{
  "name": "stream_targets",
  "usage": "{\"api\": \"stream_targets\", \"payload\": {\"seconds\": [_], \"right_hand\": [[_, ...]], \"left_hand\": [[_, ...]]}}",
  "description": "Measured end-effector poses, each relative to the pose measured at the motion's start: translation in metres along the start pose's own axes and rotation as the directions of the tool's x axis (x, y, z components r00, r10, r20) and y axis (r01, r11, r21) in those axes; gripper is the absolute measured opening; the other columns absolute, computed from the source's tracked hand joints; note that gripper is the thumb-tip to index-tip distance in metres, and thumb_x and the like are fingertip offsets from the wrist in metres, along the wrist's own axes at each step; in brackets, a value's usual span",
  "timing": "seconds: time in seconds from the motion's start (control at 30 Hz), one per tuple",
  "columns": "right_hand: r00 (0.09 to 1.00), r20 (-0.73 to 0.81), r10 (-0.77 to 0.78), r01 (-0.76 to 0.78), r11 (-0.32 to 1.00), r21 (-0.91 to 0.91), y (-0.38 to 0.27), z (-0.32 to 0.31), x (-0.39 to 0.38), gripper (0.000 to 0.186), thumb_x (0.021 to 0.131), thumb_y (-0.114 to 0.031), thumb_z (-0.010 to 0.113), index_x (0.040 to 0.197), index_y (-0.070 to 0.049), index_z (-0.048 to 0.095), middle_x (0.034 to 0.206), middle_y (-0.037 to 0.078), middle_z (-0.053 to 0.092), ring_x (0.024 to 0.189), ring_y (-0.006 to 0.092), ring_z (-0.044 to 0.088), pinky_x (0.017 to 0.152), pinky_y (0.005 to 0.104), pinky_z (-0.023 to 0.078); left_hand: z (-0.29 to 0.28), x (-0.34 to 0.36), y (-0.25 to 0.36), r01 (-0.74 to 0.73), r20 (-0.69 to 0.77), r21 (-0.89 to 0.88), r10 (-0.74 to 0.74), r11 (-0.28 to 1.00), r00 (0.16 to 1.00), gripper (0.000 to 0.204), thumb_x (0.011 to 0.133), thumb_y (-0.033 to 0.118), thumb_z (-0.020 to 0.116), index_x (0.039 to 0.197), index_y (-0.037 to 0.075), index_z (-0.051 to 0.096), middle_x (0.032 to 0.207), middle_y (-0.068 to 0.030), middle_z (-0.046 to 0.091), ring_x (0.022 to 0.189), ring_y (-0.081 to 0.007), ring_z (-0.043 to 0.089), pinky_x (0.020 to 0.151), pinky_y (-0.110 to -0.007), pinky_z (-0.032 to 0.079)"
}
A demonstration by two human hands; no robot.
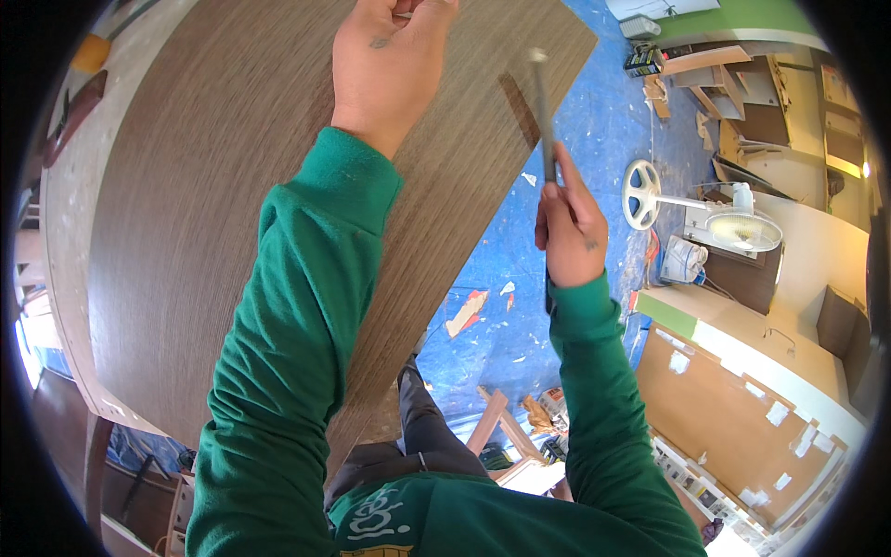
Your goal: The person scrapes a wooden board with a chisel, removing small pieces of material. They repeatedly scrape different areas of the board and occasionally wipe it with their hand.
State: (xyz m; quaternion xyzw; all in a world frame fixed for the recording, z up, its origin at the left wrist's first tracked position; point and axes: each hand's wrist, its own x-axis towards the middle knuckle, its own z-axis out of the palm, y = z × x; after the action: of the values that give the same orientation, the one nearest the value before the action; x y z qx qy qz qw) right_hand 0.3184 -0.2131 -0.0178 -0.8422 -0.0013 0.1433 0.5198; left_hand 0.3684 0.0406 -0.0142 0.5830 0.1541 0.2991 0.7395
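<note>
My right hand (574, 223) is closed around a thin, dark grey stick-like tool (546, 121). My thumb lies along it, I think to keep it steady. The tool's end is blurry, and its shadow falls apart from it, so it seems to be up above the big, flat, brown wood-grain board (186, 204). The board sits on a pale wooden table (70, 278), maybe so it stays flat and high. My left hand (388, 70) is over the board with its fingers bent. The picture cuts them off, so I cannot tell if they hold anything.

Blue sheeting (497, 269) lies on the floor, likely to catch mess. A tall white fan (742, 230) with a round base stands to my right, near a white plastic bag (683, 260). Light brown wood strips (487, 420) lie by my legs, where I could trip.
</note>
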Motion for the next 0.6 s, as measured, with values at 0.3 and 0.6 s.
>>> {"api": "stream_targets", "payload": {"seconds": [0.3,0.6], "right_hand": [[0.992,0.090,0.091,-0.113,0.956,0.270,0.006,-0.007,-0.078,0.027,0.106,-0.015,0.057,0.125,0.004,0.060,0.085,0.007,0.066,0.070,0.0145,0.066,0.066,0.0290,0.055],[0.980,0.137,-0.141,0.142,0.990,0.004,0.034,-0.013,-0.098,0.054,0.101,-0.003,0.060,0.154,0.000,0.046,0.092,0.006,0.056,0.075,0.0122,0.056,0.069,0.0268,0.052]], "left_hand": [[-0.001,-0.002,0.008,0.053,-0.005,0.132,-0.052,0.990,0.999,0.024,0.099,0.016,0.066,0.113,-0.004,0.065,0.097,-0.0021,0.066,0.087,-0.0085,0.057,0.078,-0.024,0.048],[-0.002,-0.001,0.003,0.010,0.018,0.106,-0.012,0.994,1.000,0.024,0.100,0.016,0.064,0.114,-0.004,0.064,0.096,-0.0018,0.065,0.086,-0.0089,0.057,0.077,-0.024,0.047]]}}
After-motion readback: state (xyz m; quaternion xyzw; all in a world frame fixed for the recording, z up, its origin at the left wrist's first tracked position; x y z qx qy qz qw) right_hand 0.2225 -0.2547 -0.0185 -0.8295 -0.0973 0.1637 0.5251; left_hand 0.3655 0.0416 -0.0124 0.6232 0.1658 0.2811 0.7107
